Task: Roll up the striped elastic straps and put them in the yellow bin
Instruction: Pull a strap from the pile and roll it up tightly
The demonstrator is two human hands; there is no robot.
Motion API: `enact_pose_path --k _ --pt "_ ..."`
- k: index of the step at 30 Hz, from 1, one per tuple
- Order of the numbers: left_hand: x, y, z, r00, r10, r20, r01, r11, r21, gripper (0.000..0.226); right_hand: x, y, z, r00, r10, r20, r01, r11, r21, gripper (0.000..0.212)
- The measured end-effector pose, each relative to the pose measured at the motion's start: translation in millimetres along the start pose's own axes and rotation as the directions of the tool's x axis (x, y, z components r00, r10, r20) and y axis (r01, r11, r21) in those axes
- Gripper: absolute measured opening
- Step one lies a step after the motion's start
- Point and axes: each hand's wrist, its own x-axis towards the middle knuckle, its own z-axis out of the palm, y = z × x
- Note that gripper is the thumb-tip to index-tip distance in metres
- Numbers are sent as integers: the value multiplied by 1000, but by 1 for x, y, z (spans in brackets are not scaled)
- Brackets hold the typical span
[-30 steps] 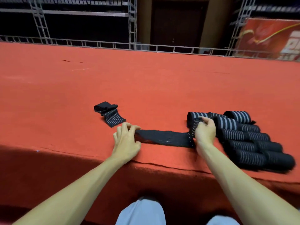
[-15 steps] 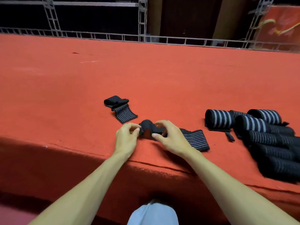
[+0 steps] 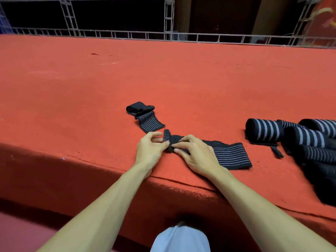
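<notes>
Two hands met on one striped elastic strap (image 3: pixel 229 155): the left hand (image 3: pixel 149 150) pinched its rolled end (image 3: pixel 167 137) between thumb and fingertips, narrow and tight, and the right hand (image 3: pixel 197 157) lay over the cloth with its fingers bent onto that same small roll from the other side. The roll stood up just between the two sets of fingertips, a few turns thick. From under the right hand the unrolled part of the strap ran flat away to the right, black with thin pale lines, and ended in a square edge. Just beyond the left hand's fingers, and apart from them, lay a second strap (image 3: pixel 145 117), one end bunched into a loose roll and the other lying flat. Well off to the right of the grip sat a heap of rolled straps (image 3: pixel 291 135), tight cylinders lying against one another, the nearer ones blurred. All of it rested on a red carpeted platform (image 3: pixel 163 79), the hands near its front edge. Far past the grip, a metal truss railing (image 3: pixel 181 36) ran along the platform's back edge.
</notes>
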Motion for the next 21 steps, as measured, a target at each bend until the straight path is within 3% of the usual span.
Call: enact_pose_path --k 3,9,14,21 --pt "-1 0 2 1000 9 9 -10 999 48 36 -2 -1 -1 1000 7 12 -7 1000 -6 30" --pt "-1 2 5 999 34 24 -36 996 85 28 -3 -1 -1 1000 -1 11 1 1000 0 29" --pt "0 2 9 997 30 -65 -15 975 221 33 -2 0 -1 1000 22 10 -22 996 83 29" --pt "-6 0 11 980 196 36 -195 912 362 31 2 3 -3 996 78 36 -84 980 181 31"
